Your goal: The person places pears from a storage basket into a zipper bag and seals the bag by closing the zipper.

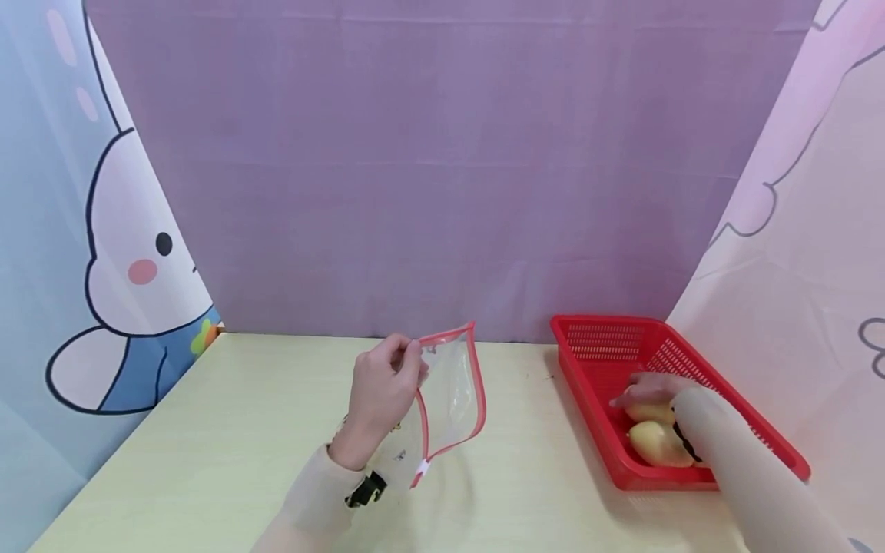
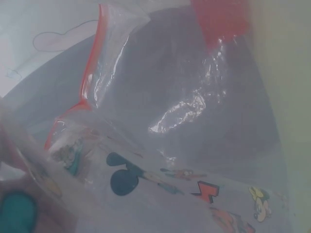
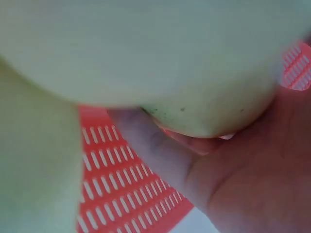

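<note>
Left fingers (image 1: 413, 359) pinch a bag (image 1: 456, 388) (cartoon mouse prints (image 2: 124, 182)).

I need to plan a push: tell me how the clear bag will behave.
The clear bag will probably flop, since it looks creased. It seems light, being thin and see-through. Its glossy glints suggest it may be slippery.

The person wears cream long sleeves, the left sleeve (image 1: 319, 485), well left of the red basket (image 1: 664, 481), bearing a black buckle-like fitting (image 1: 366, 490), the right sleeve (image 1: 750, 468), partly above that basket, a black band (image 1: 684, 443).
</note>
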`<state>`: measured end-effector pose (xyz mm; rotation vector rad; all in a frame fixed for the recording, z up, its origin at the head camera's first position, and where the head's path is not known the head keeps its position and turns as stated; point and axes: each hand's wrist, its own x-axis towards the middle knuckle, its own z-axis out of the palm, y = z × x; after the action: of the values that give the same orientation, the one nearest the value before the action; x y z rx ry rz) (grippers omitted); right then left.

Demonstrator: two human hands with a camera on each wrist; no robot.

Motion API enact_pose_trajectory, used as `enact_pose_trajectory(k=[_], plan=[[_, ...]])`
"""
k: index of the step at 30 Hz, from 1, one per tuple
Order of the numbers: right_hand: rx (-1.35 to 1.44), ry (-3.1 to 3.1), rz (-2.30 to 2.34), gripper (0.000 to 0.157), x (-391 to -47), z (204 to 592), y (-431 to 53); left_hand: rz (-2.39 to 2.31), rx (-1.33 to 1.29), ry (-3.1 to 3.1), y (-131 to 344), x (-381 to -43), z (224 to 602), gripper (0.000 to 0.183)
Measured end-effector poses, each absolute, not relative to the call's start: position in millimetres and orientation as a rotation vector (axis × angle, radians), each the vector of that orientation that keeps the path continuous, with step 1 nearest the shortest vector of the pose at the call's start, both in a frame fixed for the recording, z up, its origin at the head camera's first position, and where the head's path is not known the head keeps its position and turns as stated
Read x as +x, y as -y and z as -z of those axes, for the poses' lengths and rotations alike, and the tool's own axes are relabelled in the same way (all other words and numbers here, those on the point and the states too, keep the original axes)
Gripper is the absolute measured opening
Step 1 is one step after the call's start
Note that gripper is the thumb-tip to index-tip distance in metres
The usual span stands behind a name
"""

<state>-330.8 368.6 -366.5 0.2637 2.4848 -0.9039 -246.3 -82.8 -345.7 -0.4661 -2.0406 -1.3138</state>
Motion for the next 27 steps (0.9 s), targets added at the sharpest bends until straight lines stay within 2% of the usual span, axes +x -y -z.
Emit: enact_pose_trajectory(k=[2,5,11,15,20,27], plan=[[0.06,-2.572,0.719,0.094,-341,373,-372,1.315,-0.468,2.041,83,-246,346,0.018],[-0.058,-2.64,0.607,0.074,-353,381,-380,1.315,-0.466,2.041,83,-246,347,0.018],[-0.061,-2.693,0.626,0.066,-362,377,-383,1.307,-0.464,2.036,83,-246,347,0.018],[-0.163,-2.778,0.558,0.067,-362,369,-375,1.308,-0.461,2.037,83,-246,347,0.018],[-0.113,-2.782,0.626,0.081,-357,358,-366,1.306,-0.463,2.037,83,-245,346,0.017],[-0.13,-2.813,0.69,0.093,-348,345,-350,1.299,-0.467,2.039,83,-246,346,0.018]])
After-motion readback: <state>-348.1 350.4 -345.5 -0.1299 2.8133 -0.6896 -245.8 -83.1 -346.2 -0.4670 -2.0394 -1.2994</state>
